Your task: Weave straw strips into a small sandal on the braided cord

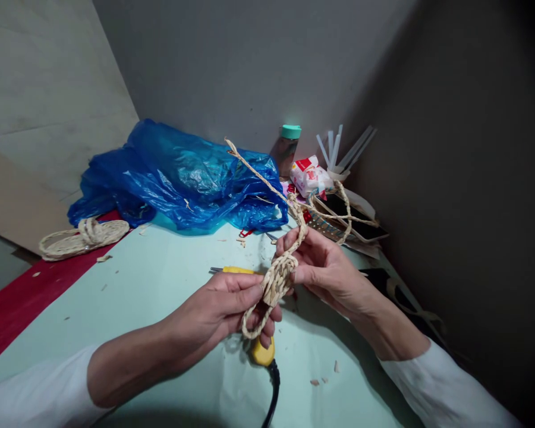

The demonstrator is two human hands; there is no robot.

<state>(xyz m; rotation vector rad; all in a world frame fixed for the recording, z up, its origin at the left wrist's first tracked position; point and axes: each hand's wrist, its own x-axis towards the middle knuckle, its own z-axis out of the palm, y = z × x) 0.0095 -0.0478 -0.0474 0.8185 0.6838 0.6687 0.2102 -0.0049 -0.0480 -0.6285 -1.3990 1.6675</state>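
Between my two hands is a small woven piece of braided straw cord (280, 278), pale tan, with a loop at its lower end. My left hand (236, 306) pinches its lower left side between thumb and fingers. Its upper right edge is gripped by my right hand (321, 264), where the cord runs up through the fingers. Beyond that hand, one loose cord end sticks up to the left and another length curls to the right. Under my left hand lies a yellow tool (264, 352) with a black cord; my fingers partly cover it.
A crumpled blue plastic bag (182, 172) lies at the back. At the left edge rests a coiled woven straw piece (87, 236). A bottle with a green lid (290, 132), a tissue pack (311, 177) and white glue sticks (334, 148) stand by the wall. Straw scraps dot the table (160, 291).
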